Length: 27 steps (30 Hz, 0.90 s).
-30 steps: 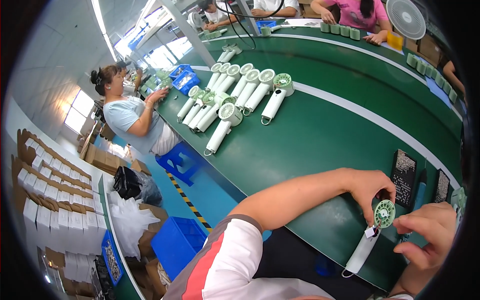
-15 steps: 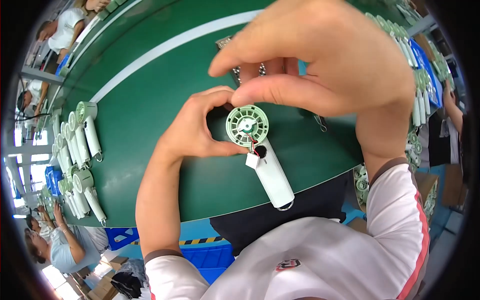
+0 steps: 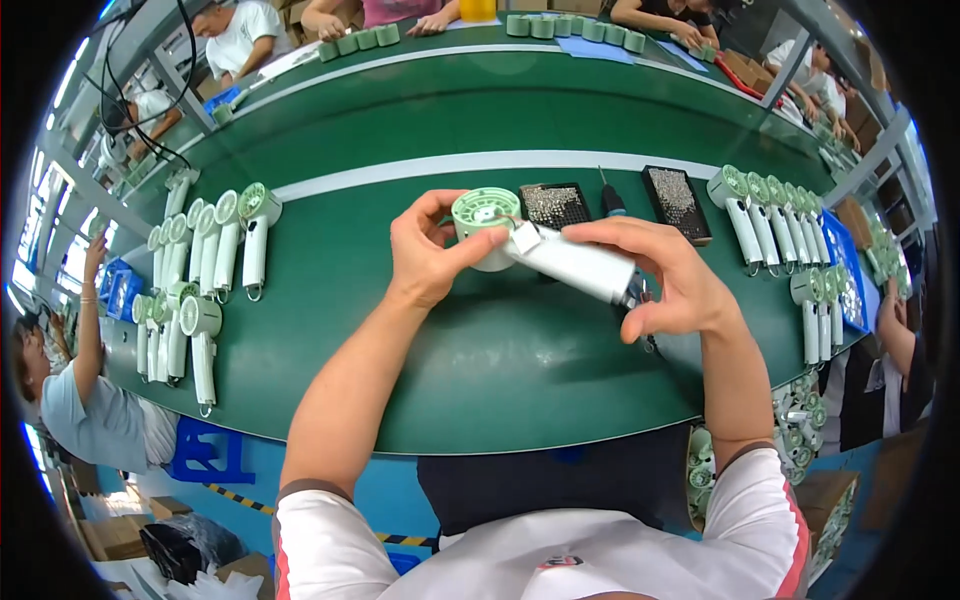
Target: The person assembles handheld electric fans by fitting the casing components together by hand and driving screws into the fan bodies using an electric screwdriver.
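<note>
A handheld fan with a pale green round head and a white handle is held tilted above the green table. My left hand is closed around the head, its thumb near the thin wires. Beside the thumb, a small white connector block sits where head and handle meet. The fingers of my right hand lie along the handle's far side, while its thumb is by the lower end, in a loose grip. A dark ring or strap at that end is partly hidden.
Two black trays of small metal parts, one left and one right, flank a screwdriver. Similar fans stand in rows at left and right. A blue bin is far right. Co-workers sit around.
My right hand has come down from above the fan head to the handle. The fan has been lifted and tilted, handle end swinging right. My view has shifted, showing more of the far table.
</note>
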Available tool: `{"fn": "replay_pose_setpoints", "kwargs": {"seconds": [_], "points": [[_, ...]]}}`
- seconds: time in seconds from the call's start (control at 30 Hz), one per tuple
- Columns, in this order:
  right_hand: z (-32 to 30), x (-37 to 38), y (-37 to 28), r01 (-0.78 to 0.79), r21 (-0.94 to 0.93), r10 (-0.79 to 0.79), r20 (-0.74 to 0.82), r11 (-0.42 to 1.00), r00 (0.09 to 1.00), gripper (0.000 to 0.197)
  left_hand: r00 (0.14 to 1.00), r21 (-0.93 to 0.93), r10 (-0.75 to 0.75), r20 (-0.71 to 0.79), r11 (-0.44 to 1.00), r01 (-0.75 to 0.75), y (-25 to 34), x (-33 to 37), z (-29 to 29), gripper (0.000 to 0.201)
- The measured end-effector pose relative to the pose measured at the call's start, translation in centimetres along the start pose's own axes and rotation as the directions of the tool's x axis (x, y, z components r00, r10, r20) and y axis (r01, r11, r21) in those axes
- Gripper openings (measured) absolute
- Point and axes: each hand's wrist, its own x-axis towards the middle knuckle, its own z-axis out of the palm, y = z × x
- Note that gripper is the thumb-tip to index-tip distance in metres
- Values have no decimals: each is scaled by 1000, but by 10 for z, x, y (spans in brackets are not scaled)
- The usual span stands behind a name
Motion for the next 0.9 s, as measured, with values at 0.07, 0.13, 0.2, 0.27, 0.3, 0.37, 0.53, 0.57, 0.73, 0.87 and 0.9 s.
{"fn": "replay_pose_setpoints", "kwargs": {"seconds": [0.07, 0.13, 0.2, 0.27, 0.3, 0.37, 0.53, 0.57, 0.73, 0.87, 0.9], "points": [[21, -1, -4, -7, 227, 51, -188, 974, 981, 82, 983, -19, -28, -180, 1000, 25, -2, 1, 4, 49], [26, -6, 8, -78, 94, 102, -293, 993, 951, 58, 981, 30, -59, -187, 997, 66, 4, 2, 15, 52], [26, -4, 15, -32, 80, 59, -360, 996, 931, 54, 975, 79, -90, -201, 991, 108, 2, 2, 17, 55], [28, -5, 18, 3, 119, 49, -433, 993, 900, 41, 978, 119, 150, -146, 984, -133, -4, 0, 16, 73], [27, -6, 20, 4, 125, 52, -442, 992, 896, 41, 980, 124, 147, -138, 984, -130, -1, -1, 18, 73], [24, -8, 25, 53, 333, 117, -470, 941, 875, 37, 902, 259, 421, 99, 864, -432, 6, -2, 22, 92], [25, -11, 35, 148, 441, 99, -488, 885, 867, 36, 847, 461, 505, 166, 719, -519, 2, -4, 21, 105], [24, -11, 36, 153, 440, 97, -495, 885, 863, 36, 845, 461, 506, 174, 717, -524, 0, -2, 20, 105], [27, -12, 34, 162, 455, 83, -472, 876, 877, 37, 870, 414, 476, 127, 771, -483, 0, -8, 22, 105], [28, -12, 38, 194, 452, 44, -463, 871, 885, 37, 883, 402, 422, 205, 786, -469, 6, -10, 20, 99], [29, -12, 38, 191, 450, 47, -467, 872, 883, 37, 883, 398, 421, 209, 788, -470, 6, -11, 20, 99]]}}
